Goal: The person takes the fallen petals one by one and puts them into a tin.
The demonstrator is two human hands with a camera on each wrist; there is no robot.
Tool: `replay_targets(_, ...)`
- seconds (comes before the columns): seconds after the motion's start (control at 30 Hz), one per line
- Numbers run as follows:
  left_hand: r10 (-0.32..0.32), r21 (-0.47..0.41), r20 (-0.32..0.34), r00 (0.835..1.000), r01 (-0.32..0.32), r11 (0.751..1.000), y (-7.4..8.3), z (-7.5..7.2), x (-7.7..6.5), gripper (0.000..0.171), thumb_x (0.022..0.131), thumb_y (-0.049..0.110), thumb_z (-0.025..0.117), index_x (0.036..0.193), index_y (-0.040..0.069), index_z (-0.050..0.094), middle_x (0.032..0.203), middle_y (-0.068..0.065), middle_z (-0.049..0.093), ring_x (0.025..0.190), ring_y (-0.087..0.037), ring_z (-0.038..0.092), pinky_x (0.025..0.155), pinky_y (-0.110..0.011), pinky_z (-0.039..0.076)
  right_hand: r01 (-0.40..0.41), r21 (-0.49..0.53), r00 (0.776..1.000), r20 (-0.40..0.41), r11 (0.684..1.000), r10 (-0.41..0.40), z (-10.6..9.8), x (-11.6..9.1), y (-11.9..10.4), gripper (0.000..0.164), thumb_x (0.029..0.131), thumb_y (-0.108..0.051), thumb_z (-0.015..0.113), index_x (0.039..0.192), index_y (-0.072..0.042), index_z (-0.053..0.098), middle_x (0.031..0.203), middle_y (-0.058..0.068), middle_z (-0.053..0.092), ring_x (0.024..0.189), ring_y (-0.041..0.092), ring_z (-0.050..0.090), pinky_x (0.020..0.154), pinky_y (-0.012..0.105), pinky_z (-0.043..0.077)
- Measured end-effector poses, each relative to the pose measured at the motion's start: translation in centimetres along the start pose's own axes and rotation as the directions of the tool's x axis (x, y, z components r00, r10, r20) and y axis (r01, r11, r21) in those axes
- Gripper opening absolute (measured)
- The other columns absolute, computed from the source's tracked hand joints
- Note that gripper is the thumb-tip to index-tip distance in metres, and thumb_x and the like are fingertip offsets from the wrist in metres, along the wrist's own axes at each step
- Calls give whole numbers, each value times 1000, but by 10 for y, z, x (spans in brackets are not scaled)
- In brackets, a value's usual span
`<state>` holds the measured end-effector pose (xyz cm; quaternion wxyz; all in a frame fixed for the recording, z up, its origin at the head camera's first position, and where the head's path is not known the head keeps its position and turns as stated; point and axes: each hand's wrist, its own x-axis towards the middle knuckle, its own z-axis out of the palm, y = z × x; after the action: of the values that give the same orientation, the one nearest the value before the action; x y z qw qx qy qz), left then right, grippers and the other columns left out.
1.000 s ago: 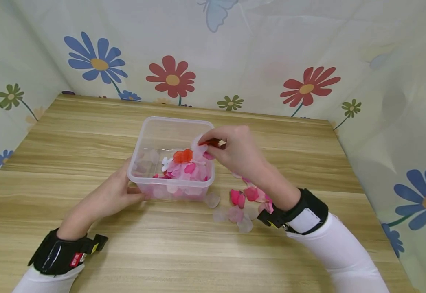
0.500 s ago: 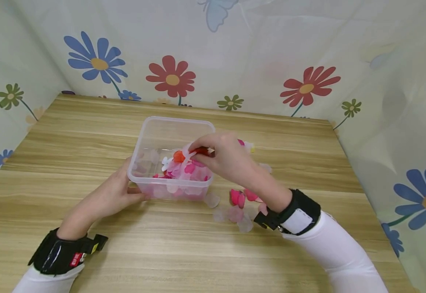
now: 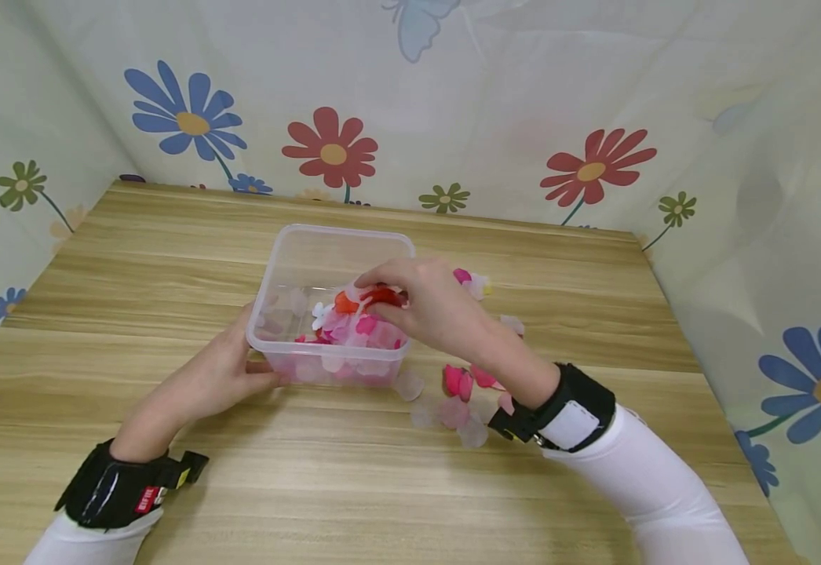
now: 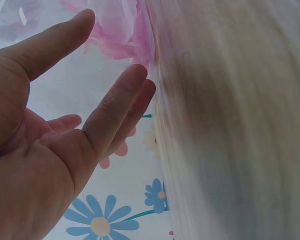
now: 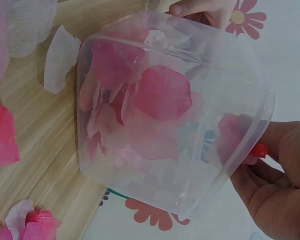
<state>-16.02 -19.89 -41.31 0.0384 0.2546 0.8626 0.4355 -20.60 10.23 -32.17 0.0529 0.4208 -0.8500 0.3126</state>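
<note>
A clear plastic box [image 3: 333,251] stands lidless on the wood-grained bench [image 3: 276,486], with a heap of pink petals [image 3: 382,336] lying mostly toward its right side. The right hand [image 3: 442,302] reaches over the right rim and pinches red petals [image 3: 384,297] between thumb and fingers, just above that heap. The left hand [image 3: 216,369] lies at the box's left side, fingers spread and fairly straight in the left wrist view; how firmly it presses on the wall, one cannot tell. Loose petals [image 3: 457,382] lie on the bench just beside the box, some near its front right corner and others beyond the right hand.

The petals look like thin fabric or paper: very light, limp and quick to crease, probably apt to cling to one another or to the fingertips. A light pinch near the middle of a petal, or around a small stack, should serve better than a hard squeeze, and flat ones may need lifting by an edge. The box seems light, smooth and slightly flexible, so it could slide if knocked; a flat palm low on its side wall would steady it without bending the rim.
</note>
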Motion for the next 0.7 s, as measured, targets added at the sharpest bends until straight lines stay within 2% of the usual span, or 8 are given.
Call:
replay_targets(0.17,12,-3,1,1000,-12,1000,0,0,0,106,79,-7,85,160,2,16,143,-24,47,126,-39,51,97,-54,52,-14,-7,999,29,1000,14,0,1,0,35,87,-4,83,120,-1,73,111,9,74,92,18,70,81,24,58)
replay_targets(0.37,7,-4,1,1000,-7,1000,0,0,0,106,79,-7,85,160,2,17,144,-24,46,126,-39,51,97,-54,52,-29,17,999,36,999,28,-2,0,1,37,87,-5,82,122,-1,71,117,9,73,103,22,69,86,32,59)
replay_targets(0.53,9,-4,0,1000,-9,1000,-1,0,0,106,79,-6,85,160,2,17,144,-25,46,127,-40,51,99,-56,51,-15,-11,1000,-12,1000,15,-5,-2,3,36,88,-7,82,122,-2,71,118,7,72,106,22,67,92,34,55)
replay_targets(0.7,-3,-1,2,1000,3,1000,-1,-1,0,106,80,-5,85,160,3,17,144,-24,46,127,-39,51,101,-56,49,-14,-21,997,-71,1000,12,-11,-3,7,34,90,-8,81,121,-2,70,119,7,70,109,21,65,90,37,56)
